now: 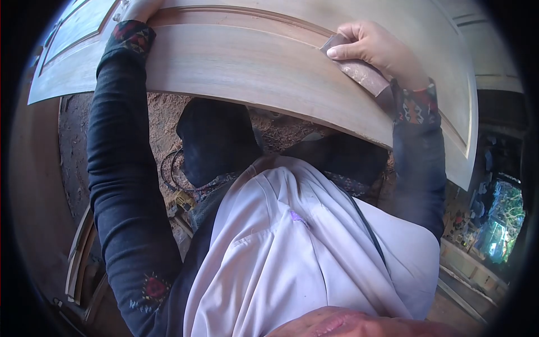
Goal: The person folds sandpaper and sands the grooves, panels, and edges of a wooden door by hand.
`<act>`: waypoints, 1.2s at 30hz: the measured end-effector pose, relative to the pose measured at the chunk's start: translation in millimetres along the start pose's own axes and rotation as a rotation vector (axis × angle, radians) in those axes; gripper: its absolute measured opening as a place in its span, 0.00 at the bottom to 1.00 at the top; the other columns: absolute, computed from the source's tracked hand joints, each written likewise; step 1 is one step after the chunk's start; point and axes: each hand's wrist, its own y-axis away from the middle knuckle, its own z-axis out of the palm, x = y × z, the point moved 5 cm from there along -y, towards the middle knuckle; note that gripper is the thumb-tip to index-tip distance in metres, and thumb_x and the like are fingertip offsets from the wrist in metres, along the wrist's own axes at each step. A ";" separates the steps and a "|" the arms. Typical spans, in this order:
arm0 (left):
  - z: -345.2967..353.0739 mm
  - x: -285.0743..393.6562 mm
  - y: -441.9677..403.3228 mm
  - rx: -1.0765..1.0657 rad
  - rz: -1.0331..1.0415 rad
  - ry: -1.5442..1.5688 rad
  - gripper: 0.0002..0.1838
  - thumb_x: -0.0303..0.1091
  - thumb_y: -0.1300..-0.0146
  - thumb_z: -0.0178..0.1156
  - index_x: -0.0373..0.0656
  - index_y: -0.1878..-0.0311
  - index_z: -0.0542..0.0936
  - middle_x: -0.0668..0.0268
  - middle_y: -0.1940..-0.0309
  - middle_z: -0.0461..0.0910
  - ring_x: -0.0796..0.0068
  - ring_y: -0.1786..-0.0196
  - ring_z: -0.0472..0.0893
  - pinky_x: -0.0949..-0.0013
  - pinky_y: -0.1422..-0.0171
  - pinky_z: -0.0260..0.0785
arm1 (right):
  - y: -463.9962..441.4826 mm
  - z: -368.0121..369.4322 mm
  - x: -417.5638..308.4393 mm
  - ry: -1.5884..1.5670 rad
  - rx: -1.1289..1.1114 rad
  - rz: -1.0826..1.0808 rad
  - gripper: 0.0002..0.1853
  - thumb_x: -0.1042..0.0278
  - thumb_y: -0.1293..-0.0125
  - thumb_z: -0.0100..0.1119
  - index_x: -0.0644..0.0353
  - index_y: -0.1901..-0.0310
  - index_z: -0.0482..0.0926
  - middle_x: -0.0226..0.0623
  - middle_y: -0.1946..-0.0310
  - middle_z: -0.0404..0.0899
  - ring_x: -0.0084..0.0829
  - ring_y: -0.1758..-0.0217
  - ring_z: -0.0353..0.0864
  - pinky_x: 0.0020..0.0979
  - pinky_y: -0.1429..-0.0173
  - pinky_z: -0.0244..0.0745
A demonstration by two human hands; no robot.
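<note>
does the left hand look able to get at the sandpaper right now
Probably yes: the left hand is up at the far side of the wooden panel, and nothing lies across the wood between it and the sandpaper. The right hand grips the sheet, though, so it may need to let go.

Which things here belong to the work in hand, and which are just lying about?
At the hands:
- brown sheet, pinched in the right hand
- wooden panel, beneath it; left hand at the panel too

Apparently just lying about:
- shavings on the ground
- yellow plug-like piece
- wood strips
</note>
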 end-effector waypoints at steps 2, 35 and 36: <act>3.2 3.5 -2.9 -0.010 -0.009 0.011 0.32 0.56 0.35 0.47 0.43 0.35 0.67 0.48 0.32 0.62 0.47 0.29 0.58 0.49 0.27 0.49 | -1.7 4.8 -20.0 0.148 0.027 0.021 0.12 0.65 0.43 0.64 0.67 0.62 0.82 0.34 0.69 0.82 0.21 0.67 0.78 0.23 0.60 0.72; 6.2 -0.8 -3.9 0.226 0.125 0.062 0.25 0.50 0.41 0.54 0.41 0.48 0.78 0.50 0.46 0.76 0.50 0.41 0.74 0.54 0.39 0.65 | 5.5 4.5 -50.8 0.330 0.143 -0.118 0.15 0.60 0.48 0.63 0.68 0.75 0.77 0.45 0.83 0.73 0.29 0.77 0.72 0.34 0.70 0.65; 4.9 0.1 -1.5 0.211 0.135 0.065 0.25 0.50 0.41 0.54 0.41 0.48 0.78 0.50 0.46 0.76 0.51 0.41 0.74 0.54 0.38 0.65 | 6.4 6.3 -54.0 0.315 0.124 -0.113 0.15 0.60 0.48 0.63 0.68 0.75 0.77 0.45 0.83 0.73 0.29 0.77 0.72 0.34 0.70 0.65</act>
